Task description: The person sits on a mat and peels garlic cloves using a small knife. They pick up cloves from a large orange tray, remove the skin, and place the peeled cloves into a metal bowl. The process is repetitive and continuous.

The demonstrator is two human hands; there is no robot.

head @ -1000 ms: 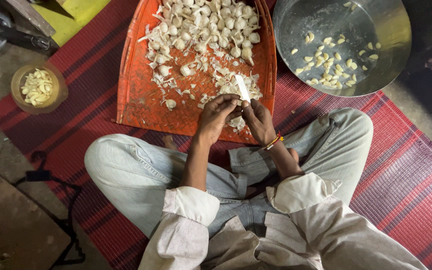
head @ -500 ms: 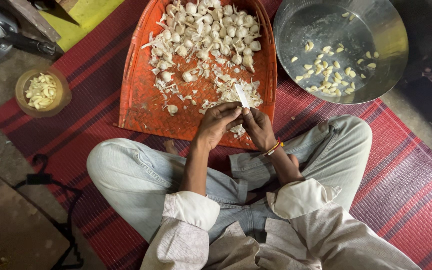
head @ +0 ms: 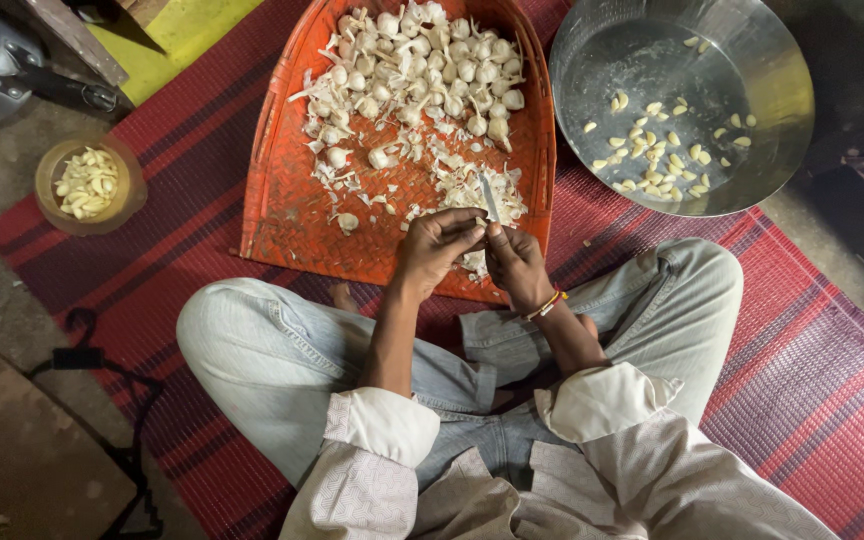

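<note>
Two hands meet over the near edge of the orange woven tray (head: 282, 200): the left hand (head: 436, 243) pinches a garlic clove (head: 479, 226), the right hand (head: 515, 262) grips a small knife (head: 490, 196), blade up. Peeling looks underway; next likely calls for lifting the skin without nicking a fingertip, then dropping the clove into the steel bowl (head: 782, 120).

striped red mat (head: 802, 380); small bowl (head: 89, 184)

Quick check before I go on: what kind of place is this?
Likely a home floor set up for kitchen prep: a person sits cross-legged on a red striped mat, with an orange winnowing tray of garlic and a steel bowl of peeled cloves.
</note>
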